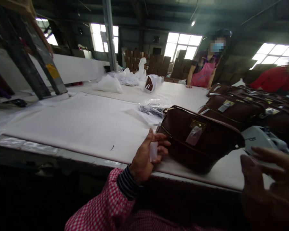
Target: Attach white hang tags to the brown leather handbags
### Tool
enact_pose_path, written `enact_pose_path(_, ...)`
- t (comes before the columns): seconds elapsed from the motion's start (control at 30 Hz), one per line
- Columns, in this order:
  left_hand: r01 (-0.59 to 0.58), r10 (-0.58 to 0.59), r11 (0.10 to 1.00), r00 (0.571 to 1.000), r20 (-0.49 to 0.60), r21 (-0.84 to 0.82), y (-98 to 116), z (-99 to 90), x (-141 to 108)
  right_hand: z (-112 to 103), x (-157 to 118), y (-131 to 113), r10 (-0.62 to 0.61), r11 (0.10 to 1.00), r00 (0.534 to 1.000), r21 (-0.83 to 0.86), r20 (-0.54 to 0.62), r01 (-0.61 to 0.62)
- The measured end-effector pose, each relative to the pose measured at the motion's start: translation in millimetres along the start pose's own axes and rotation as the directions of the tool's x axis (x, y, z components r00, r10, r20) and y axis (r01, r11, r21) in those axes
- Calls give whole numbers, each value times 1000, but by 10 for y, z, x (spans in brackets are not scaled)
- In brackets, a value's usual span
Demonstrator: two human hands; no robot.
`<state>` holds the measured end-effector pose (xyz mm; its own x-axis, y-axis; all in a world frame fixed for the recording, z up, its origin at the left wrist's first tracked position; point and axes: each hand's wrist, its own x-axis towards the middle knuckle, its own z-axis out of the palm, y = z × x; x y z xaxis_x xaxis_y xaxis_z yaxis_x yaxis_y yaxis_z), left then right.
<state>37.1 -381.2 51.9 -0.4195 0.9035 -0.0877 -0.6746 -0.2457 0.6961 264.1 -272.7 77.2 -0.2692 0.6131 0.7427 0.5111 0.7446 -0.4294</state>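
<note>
On the white tabletop (69, 122), the brown handbag (204, 147) sat, long axis left to right, with the left hand (144, 157), loosely half-open, a white slip (153, 151) against it, just beside the handbag's left end, and the blurred right hand (271, 183), fingers spread, farther off its right end.

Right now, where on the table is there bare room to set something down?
Widest: on the table, bordered by the front edge, left hand and clear plastic. Smaller: between the wrapped bag and the person opposite. Crowded: the right side, with brown bags and the right hand.
</note>
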Motion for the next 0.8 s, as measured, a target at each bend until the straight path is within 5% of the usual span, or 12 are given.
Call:
enact_pose_path(0.03,-7,7,999,1000,12,-38,12,-7,-43,42,-127,-129,22,1000,998,-16,-51,-23)
enact_pose_path(0.1,-39,42,997,998,45,-66,29,-24,-132,224,-318,-409,41,985,988,162,149,-65)
enact_pose_path(0.2,-60,64,997,995,83,-49,36,-57,-255,623,-404,-752,37,838,854,450,519,-310)
enact_pose_path(0.3,-52,52,999,996,68,2,25,-98,-338,927,-360,-917,78,653,746,532,661,-539)
enact_pose_path(0.43,-100,99,980,995,16,170,7,-153,-388,1030,-348,-1025,59,509,679,563,732,-652)
enact_pose_path(0.57,-78,52,939,995,88,335,45,-213,-414,994,-373,-1077,94,357,652,586,752,-727)
enact_pose_path(0.7,-82,25,852,993,117,516,128,-288,-436,958,-333,-1018,215,427,718,598,662,-679)
enact_pose_path(0.8,-89,29,858,992,124,506,177,-332,-428,942,-300,-951,211,397,692,587,690,-706)
